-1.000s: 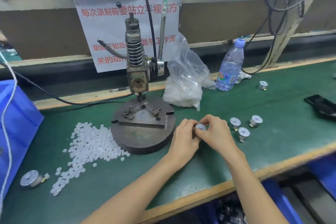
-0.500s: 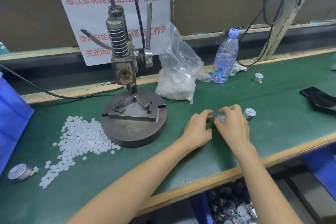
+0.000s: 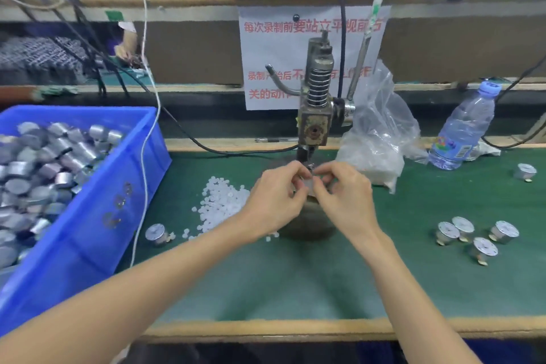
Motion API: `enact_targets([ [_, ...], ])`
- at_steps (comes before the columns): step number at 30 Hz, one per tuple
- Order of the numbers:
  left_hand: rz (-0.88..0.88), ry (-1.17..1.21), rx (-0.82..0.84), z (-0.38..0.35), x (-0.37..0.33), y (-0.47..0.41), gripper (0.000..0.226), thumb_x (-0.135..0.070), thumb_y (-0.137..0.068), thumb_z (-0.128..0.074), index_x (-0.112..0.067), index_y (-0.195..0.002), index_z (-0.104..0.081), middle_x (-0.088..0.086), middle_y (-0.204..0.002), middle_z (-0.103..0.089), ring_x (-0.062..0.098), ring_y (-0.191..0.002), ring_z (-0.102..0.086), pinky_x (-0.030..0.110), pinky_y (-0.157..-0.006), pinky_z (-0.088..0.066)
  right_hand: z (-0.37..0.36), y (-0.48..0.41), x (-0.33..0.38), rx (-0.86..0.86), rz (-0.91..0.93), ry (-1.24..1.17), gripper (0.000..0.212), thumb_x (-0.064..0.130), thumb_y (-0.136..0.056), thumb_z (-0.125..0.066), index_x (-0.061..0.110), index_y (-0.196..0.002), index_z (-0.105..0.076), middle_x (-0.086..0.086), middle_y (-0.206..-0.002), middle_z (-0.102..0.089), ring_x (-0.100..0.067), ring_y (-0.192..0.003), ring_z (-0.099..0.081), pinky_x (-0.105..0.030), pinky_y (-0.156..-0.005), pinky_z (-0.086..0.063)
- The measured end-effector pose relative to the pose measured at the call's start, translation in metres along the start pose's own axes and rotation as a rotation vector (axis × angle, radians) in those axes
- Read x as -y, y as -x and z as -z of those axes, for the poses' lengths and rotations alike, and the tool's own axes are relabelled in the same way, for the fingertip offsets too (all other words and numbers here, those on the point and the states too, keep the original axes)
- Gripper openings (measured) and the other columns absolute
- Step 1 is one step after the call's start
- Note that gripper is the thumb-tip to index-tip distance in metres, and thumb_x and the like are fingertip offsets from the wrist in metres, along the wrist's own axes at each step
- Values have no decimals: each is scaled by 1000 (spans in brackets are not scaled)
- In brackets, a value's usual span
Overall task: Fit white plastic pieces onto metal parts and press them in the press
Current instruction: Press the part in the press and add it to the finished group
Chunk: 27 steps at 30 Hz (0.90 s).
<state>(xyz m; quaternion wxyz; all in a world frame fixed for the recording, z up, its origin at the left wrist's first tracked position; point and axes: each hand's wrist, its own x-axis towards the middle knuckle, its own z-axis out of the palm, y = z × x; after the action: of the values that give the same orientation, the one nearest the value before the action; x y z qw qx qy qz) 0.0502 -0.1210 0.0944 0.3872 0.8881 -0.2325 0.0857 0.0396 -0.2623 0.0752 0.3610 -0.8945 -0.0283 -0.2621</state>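
Both hands meet over the press base, just under the press head. My left hand and my right hand pinch a small metal part with a whitish top between their fingertips; most of it is hidden by the fingers. A heap of white plastic pieces lies on the green mat left of the press. Several metal parts stand in a group to the right, and one more metal part sits near the heap.
A blue bin full of metal parts fills the left side. Behind the press are a clear bag of white pieces and a water bottle. Another metal part stands at far right. A wooden edge borders the mat.
Both hands moved left from the group of parts on the mat to above the press base, carrying a part. The camera swung left, bringing the blue bin into view.
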Motion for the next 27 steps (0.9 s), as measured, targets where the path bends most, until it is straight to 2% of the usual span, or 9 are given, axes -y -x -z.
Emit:
enact_targets([
  [3, 46, -171, -171, 59, 25, 15, 12, -18, -86, -56, -23, -93, -64, -14, -82, -65, 11, -85, -61, 34, -86, -40, -34, -14, 53, 89, 158, -67, 9, 13, -81, -66, 14, -90, -68, 4, -84, -63, -8, -72, -51, -33, -69, -48],
  [6, 137, -392, -331, 121, 52, 32, 13, -25, -88, -55, -26, -96, -65, -12, -92, -69, 16, -98, -58, 31, -82, -21, -67, -24, 113, 212, 307, -93, 11, 16, -84, -62, 12, -94, -67, 0, -87, -63, -17, -77, -56, -36, -72, -46],
  [9, 295, -497, -368, 181, 80, 57, 14, -25, -88, -55, -22, -99, -64, -6, -97, -69, 25, -105, -57, 35, -91, -26, -100, -26, 172, 335, 421, -156, 14, 17, -84, -61, 10, -95, -66, -7, -91, -64, -26, -86, -61, -39, -77, -47],
  [12, 511, -579, -342, 225, 103, 90, 17, -24, -88, -54, -21, -103, -62, -2, -103, -68, 26, -108, -56, 37, -86, -27, -133, -23, 221, 489, 558, -123, 17, 21, -86, -58, 12, -99, -63, -6, -95, -63, -28, -90, -59, -40, -76, -47],
  [14, 631, -606, -286, 241, 115, 113, 20, -22, -87, -54, -17, -106, -62, 2, -107, -67, 26, -110, -56, 35, -81, -28, -154, -19, 247, 598, 635, -62, 14, 23, -87, -56, 14, -96, -61, -6, -97, -63, -29, -94, -57, -36, -71, -44],
  [18, 811, -604, -92, 256, 131, 151, 26, -22, -86, -57, -15, -110, -58, 5, -111, -65, 28, -109, -56, 37, -94, -41, -192, -6, 288, 882, 767, 104, 18, 23, -83, -59, 13, -97, -63, -9, -98, -65, -30, -96, -58, -31, -68, -40],
  [23, 922, -575, 249, 255, 137, 172, 26, -16, -80, -56, -10, -105, -62, 9, -103, -66, 27, -96, -62, 35, -81, -52, -217, 9, 314, 1264, 765, 379, 19, 22, -78, -67, 17, -65, -52, 7, -57, -55, -12, -53, -55, -22, -46, -37],
  [25, 911, -578, 376, 252, 139, 174, 19, -16, -79, -59, -8, -96, -60, 10, -102, -66, 28, -93, -61, 34, -75, -50, -219, 11, 319, 1362, 764, 459, 16, 31, -75, -71, 18, -75, -63, 9, -56, -59, -9, -54, -58, -21, -48, -44],
  [27, 892, -600, 436, 251, 139, 173, 16, -19, -79, -63, -12, -92, -57, 10, -100, -65, 27, -93, -60, 33, -72, -48, -217, 12, 322, 1439, 747, 505, 32, 40, -69, -75, 20, -92, -67, 7, -69, -64, -16, -69, -64, -26, -61, -53],
])
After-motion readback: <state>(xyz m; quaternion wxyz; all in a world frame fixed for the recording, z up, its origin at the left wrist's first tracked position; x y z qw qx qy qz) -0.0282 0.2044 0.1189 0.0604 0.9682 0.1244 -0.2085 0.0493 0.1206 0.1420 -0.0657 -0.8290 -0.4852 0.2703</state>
